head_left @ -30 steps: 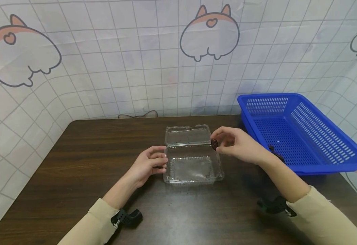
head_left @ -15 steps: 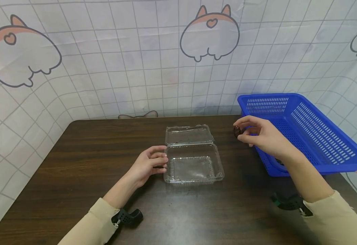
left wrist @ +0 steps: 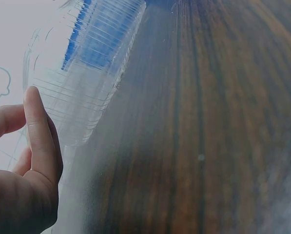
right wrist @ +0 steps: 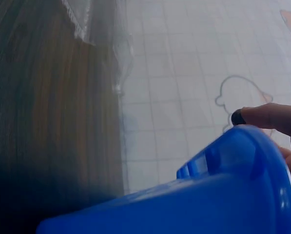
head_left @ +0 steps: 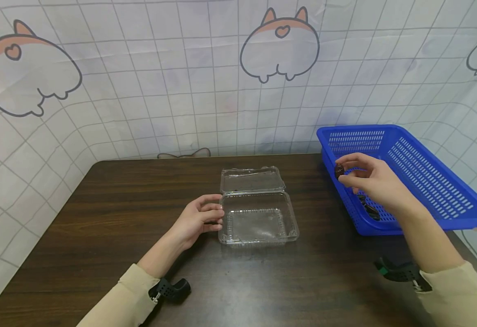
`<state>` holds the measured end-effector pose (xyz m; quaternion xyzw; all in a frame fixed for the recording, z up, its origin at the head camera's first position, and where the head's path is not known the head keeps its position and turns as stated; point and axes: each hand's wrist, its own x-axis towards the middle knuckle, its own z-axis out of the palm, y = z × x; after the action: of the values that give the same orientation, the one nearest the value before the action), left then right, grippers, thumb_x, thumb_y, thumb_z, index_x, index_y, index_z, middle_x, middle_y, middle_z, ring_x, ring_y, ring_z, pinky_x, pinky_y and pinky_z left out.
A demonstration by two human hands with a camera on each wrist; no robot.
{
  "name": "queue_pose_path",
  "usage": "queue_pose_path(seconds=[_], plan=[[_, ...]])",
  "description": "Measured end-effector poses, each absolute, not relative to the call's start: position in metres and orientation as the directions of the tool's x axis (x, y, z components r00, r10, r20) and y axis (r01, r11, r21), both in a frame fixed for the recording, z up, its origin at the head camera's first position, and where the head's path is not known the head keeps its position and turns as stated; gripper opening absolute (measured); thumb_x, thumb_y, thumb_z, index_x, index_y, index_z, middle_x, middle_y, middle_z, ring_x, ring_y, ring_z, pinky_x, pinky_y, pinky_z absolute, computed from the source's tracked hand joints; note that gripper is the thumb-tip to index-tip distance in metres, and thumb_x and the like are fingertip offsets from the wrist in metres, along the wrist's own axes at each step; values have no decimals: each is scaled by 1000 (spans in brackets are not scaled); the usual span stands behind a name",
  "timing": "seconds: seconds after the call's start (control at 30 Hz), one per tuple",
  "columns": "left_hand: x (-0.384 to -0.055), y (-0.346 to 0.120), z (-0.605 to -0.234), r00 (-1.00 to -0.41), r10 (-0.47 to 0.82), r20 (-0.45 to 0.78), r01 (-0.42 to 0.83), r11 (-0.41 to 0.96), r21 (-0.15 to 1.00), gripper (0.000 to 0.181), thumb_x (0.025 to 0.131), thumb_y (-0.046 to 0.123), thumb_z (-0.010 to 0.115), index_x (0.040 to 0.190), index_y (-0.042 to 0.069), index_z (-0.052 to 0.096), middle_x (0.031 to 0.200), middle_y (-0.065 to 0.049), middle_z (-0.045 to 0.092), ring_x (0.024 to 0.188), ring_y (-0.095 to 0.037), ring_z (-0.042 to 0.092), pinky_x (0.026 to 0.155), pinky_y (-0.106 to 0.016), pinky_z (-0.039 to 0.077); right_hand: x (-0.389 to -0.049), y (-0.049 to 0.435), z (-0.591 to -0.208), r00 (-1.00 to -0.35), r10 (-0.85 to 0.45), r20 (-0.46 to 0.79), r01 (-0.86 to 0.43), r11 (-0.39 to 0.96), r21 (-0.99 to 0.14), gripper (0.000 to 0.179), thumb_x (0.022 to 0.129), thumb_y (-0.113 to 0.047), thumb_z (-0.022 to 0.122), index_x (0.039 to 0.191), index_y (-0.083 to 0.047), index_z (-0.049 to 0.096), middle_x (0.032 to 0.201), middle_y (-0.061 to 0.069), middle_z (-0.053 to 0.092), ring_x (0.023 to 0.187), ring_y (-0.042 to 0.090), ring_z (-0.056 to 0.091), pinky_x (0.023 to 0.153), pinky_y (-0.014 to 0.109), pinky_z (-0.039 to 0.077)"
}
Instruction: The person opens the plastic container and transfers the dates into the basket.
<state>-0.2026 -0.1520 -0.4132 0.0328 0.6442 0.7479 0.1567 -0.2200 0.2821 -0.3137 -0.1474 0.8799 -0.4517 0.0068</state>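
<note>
A clear plastic clamshell box (head_left: pixel 259 225) stands on the table with its lid hinged back. My left hand (head_left: pixel 199 220) rests its fingertips against the box's left side, fingers loosely bent; the left wrist view shows its fingers (left wrist: pixel 35 117) right by the clear wall. My right hand (head_left: pixel 371 177) pinches a small dark brown oval piece (head_left: pixel 339 170) between thumb and fingertips, over the left rim of the blue basket (head_left: pixel 439 223). In the right wrist view the basket's rim hides part of that hand. Several dark shiny pieces (head_left: pixel 371 211) lie inside the basket, below the hand.
The blue basket stands at the table's right side, close to the wall sheet (head_left: pixel 238 104) with grid lines and cartoon drawings. Dark wood table (head_left: pixel 120 218) extends to the left and in front of the box.
My right hand has moved right, from the clamshell box to over the basket's left rim, carrying the dark oval piece. The left hand and the box have stayed in place.
</note>
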Motion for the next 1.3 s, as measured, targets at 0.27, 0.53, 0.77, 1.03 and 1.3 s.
queue_pose_path(seconds=[0.27, 0.53, 0.77, 1.03, 1.3], plan=[[-203, -152, -413, -949, 278, -148, -188, -122, 975, 52, 98, -3, 65, 147, -1, 45, 105, -7, 62, 78, -17, 66, 72, -31, 61, -219, 294, -316, -970, -219, 108, -211, 525, -825, 44, 104, -25, 65, 143, -10, 51, 136, 13, 51, 82, 23, 61, 66, 32, 54], [-203, -152, -413, -950, 278, -145, -187, -130, 974, 52, 98, -4, 64, 147, -1, 44, 104, -7, 62, 77, -17, 66, 72, -30, 61, -218, 305, -321, -978, -183, 97, -183, 545, -818, 43, 104, -26, 64, 142, -8, 51, 130, 13, 52, 78, 23, 60, 65, 30, 52], [-202, -152, -414, -949, 277, -151, -193, -132, 972, 53, 98, -4, 64, 147, -2, 44, 103, -6, 62, 77, -17, 66, 72, -30, 61, -215, 312, -326, -975, -183, 128, -213, 592, -777, 44, 106, -24, 61, 143, -3, 49, 125, 16, 50, 79, 19, 62, 64, 28, 53], [-203, -152, -414, -949, 280, -148, -189, -128, 974, 52, 98, -3, 65, 147, -1, 44, 104, -7, 62, 78, -17, 65, 72, -31, 61, -212, 323, -331, -972, -231, 44, -191, 666, -721, 43, 107, -23, 59, 142, 2, 52, 118, 17, 53, 85, 19, 64, 61, 32, 54], [-203, -153, -416, -949, 278, -149, -190, -125, 974, 53, 98, -3, 65, 146, -2, 44, 103, -6, 63, 77, -17, 65, 72, -30, 61, -214, 324, -334, -960, -278, -19, -183, 681, -709, 41, 107, -20, 59, 142, 0, 53, 117, 18, 55, 80, 21, 63, 62, 33, 53]])
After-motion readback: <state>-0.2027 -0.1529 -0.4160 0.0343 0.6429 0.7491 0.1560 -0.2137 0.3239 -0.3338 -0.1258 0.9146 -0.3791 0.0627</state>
